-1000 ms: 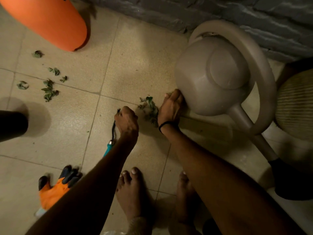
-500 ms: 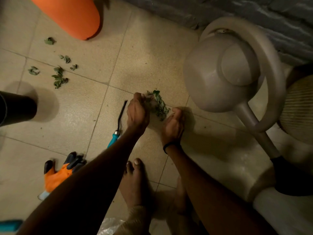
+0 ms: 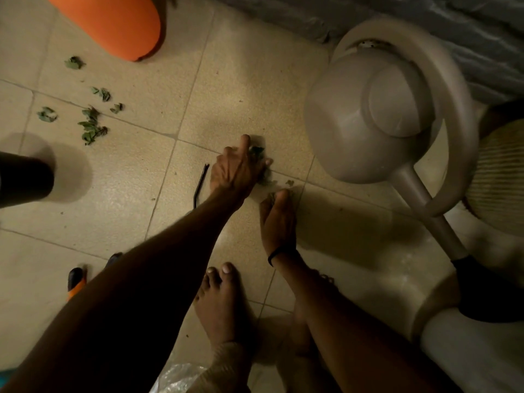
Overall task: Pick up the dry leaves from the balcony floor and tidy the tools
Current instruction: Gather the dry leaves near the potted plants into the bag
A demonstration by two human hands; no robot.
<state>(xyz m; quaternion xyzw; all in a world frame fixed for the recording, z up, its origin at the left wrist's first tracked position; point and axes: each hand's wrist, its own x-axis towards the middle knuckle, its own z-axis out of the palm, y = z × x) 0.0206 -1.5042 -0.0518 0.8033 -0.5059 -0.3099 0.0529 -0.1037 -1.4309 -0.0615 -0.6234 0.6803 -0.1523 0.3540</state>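
the leaf pile (image 3: 258,153) lies on the tiled floor just left of the beige watering can (image 3: 368,117), mostly hidden under the left hand (image 3: 236,170). that hand is curled down over the pile, the index finger straight and the other fingers bunched into the leaves, so it appears to be gathering a handful. the right hand (image 3: 276,219) stands edge-on nearer the feet, its fingertips at a few stray crumbs; whether it pinches them cannot be told.

the leaves should be almost weightless, brittle and crumbly (they will likely shed bits if squeezed hard), so a loose scoop from below the heap suits better than a tight fist. more scattered leaves (image 3: 90,129) lie well left of the can, untouched.

half a second ago the pile lay in plain sight between the two hands; now the left hand has slid over it and the right has drawn back. the hand rake (image 3: 200,185), left of the can, has not moved.
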